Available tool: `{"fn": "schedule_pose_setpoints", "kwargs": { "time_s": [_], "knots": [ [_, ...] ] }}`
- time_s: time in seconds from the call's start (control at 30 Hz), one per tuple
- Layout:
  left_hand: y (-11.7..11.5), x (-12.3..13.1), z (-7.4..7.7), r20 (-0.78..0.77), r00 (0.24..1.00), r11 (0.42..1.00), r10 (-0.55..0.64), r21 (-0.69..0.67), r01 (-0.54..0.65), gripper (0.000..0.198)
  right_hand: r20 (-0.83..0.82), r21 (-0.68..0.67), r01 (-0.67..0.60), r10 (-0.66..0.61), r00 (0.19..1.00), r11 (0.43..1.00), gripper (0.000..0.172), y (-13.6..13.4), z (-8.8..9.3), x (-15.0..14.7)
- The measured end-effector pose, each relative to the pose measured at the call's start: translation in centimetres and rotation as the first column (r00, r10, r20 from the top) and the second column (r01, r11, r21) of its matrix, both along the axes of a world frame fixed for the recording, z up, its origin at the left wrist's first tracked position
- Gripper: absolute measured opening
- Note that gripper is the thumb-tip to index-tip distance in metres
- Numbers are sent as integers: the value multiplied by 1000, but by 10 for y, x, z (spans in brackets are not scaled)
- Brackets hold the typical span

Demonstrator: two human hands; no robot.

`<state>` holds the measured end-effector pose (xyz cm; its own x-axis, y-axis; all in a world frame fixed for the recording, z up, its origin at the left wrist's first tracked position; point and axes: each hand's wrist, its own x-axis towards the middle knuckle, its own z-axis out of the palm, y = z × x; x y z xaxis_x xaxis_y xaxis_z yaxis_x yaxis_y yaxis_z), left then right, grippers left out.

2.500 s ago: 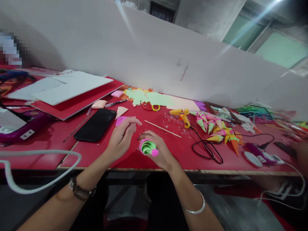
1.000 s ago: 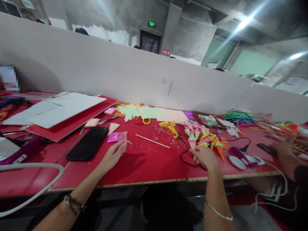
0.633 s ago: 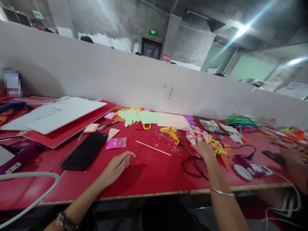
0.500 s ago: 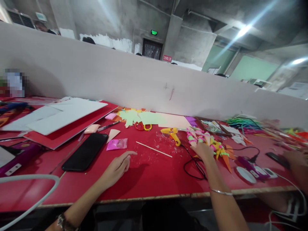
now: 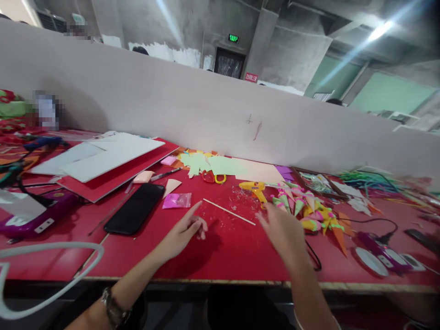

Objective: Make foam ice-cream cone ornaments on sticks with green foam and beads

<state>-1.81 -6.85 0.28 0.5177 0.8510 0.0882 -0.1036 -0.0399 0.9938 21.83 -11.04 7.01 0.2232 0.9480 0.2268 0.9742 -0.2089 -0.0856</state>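
Observation:
My left hand hovers over the red table, index finger stretched toward a thin wooden stick; it holds nothing. My right hand is lifted above the table, fingers spread and empty, a little blurred. It is just left of a pile of coloured paper cones and near a yellow glue gun. A small pink packet lies ahead of my left hand, beside a black phone.
Red-and-yellow scissors and green paper cut-outs lie at the back by a grey partition. White boards on a red sheet sit far left. A black cord, a purple device and a white cable are close.
My right hand carried a green-and-pink cone to the pile at right, left it there and has drawn back empty. My left hand shifted slightly, index finger now pointing out.

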Motion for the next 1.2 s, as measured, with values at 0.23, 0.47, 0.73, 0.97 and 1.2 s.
{"fn": "schedule_pose_setpoints", "kwargs": {
  "time_s": [0.23, 0.47, 0.73, 0.97, 1.2],
  "knots": [
    [-7, 6, 12, 141, 986, 976, 86, -211, -55, 63, -433, 248, -638, 672, 601, 729, 25, 13, -30, -95],
    [-2, -3, 20, 156, 988, 988, -10, -153, 34, 54, -487, 450, -560, 716, 500, 696, 15, 17, -24, -95],
    [55, -48, 10, -628, 671, 733, 395, 655, 182, 65, -578, 459, -471, 656, 485, 753, 21, 16, -18, -85],
    [89, -42, -21, -671, 518, 699, 531, 692, 180, 50, -626, 440, -466, 634, 455, 768, 19, 26, -25, -80],
    [84, -42, -17, -652, 541, 681, 531, 709, 187, 54, -777, 417, -386, 543, 318, 823, 18, 47, -49, -76]
  ]
}}
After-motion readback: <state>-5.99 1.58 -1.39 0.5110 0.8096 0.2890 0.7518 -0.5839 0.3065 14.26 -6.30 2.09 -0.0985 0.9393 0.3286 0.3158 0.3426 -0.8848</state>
